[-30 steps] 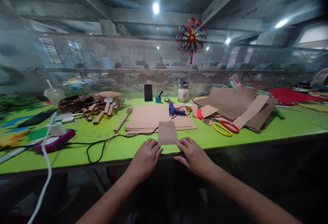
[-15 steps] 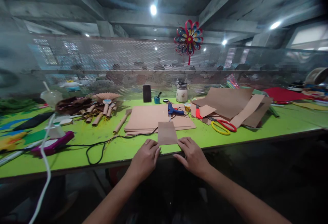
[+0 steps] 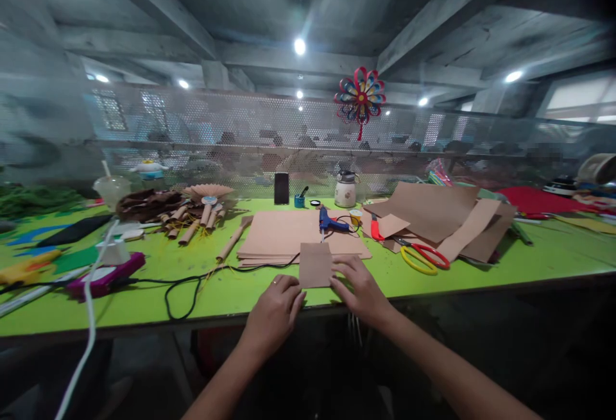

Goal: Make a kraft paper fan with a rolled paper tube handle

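A small square of brown kraft paper (image 3: 316, 266) lies at the table's front edge, overlapping the near side of a stack of larger kraft sheets (image 3: 279, 231). My right hand (image 3: 362, 290) has its fingers and thumb at the square's right edge, gripping it. Beside the square's lower left corner rests my left hand (image 3: 275, 304), fingers bent on the tabletop and thumb apart, with nothing visible in it. A blue glue gun (image 3: 332, 221) sits on the stack just beyond the square.
Scissors (image 3: 423, 260) with red and yellow handles lie right of the stack, before loose kraft pieces (image 3: 433, 208). On the left are a black cable (image 3: 192, 279), a purple power strip (image 3: 106, 276) and several paper rolls (image 3: 190, 231). A white bottle (image 3: 345, 190) stands behind.
My right hand has moved in onto the paper square's right edge, its thumb now at the lower right corner. The view has tilted up slightly. My left hand stays beside the square.
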Motion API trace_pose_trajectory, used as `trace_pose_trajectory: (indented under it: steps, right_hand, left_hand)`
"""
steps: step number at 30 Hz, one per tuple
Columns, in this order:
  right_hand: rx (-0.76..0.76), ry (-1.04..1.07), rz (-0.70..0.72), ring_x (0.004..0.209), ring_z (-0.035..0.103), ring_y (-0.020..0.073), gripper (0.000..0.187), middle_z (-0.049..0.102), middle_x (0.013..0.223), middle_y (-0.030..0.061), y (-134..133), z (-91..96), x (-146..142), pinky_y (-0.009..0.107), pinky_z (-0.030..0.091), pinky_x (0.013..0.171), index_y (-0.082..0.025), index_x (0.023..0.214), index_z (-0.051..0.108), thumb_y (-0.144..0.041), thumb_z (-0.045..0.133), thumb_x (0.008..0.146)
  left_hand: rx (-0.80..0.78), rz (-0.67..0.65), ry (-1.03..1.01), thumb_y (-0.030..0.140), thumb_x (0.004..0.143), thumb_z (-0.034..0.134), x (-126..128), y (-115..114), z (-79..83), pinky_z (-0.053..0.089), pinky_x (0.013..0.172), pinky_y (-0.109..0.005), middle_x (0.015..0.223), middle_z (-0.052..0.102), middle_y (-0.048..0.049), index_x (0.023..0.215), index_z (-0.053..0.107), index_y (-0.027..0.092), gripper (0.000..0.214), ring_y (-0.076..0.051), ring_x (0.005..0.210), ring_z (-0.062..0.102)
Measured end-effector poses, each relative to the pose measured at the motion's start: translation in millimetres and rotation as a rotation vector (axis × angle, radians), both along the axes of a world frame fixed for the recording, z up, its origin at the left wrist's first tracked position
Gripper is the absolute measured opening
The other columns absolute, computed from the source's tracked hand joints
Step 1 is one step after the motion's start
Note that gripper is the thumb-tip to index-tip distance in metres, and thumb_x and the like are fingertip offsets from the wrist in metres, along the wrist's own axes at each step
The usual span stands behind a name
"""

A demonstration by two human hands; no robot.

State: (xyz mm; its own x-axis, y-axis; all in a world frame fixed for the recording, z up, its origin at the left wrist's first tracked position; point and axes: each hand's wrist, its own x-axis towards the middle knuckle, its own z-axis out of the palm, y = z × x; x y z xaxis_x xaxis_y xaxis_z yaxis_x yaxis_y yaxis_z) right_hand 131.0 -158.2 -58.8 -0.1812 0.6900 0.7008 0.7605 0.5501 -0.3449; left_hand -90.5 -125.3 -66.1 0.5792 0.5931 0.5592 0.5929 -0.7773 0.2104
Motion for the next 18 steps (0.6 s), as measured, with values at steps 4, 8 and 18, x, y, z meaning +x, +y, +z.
trace_pose_trajectory:
  steps: [4, 8, 18]
  right_hand:
    - [-0.194, -0.195, -0.065, 0.110, 0.046, 0.0259, 0.041, 0.057, 0.113, 0.0148, 46, 21.2, 1, 0.042, 0.040, 0.093, -0.013, 0.122, 0.054, -0.029, 0.059, 0.084]
    - [-0.468, -0.253, -0.032, 0.104, 0.047, 0.0285, 0.061, 0.058, 0.110, 0.0140, 75, 24.9, 5, 0.038, 0.039, 0.085, -0.015, 0.122, 0.056, -0.042, 0.072, 0.070]
    - [-0.503, 0.208, 0.042, 0.058, 0.046, 0.0112, 0.014, 0.051, 0.061, -0.0018, 66, 7.6, 19, 0.022, 0.034, 0.055, -0.013, 0.066, 0.060, -0.025, 0.063, 0.074]
  left_hand:
    - [0.038, 0.038, -0.144, 0.025, 0.092, 0.045, 0, 4, -4.1, 0.048, 0.087, -0.037, 0.101, 0.061, -0.0090, 0.098, 0.063, 0.018, 0.020, -0.021, 0.096, 0.056]
    - [0.053, 0.063, -0.243, 0.025, 0.091, 0.047, -2, 9, -9.0, 0.050, 0.087, -0.036, 0.102, 0.061, -0.0092, 0.102, 0.060, 0.017, 0.019, -0.020, 0.096, 0.058]
    - [-0.121, 0.069, -0.372, 0.030, 0.088, 0.049, -3, 10, -7.5, 0.048, 0.088, -0.040, 0.106, 0.062, -0.0102, 0.109, 0.059, 0.019, 0.026, -0.023, 0.097, 0.060]
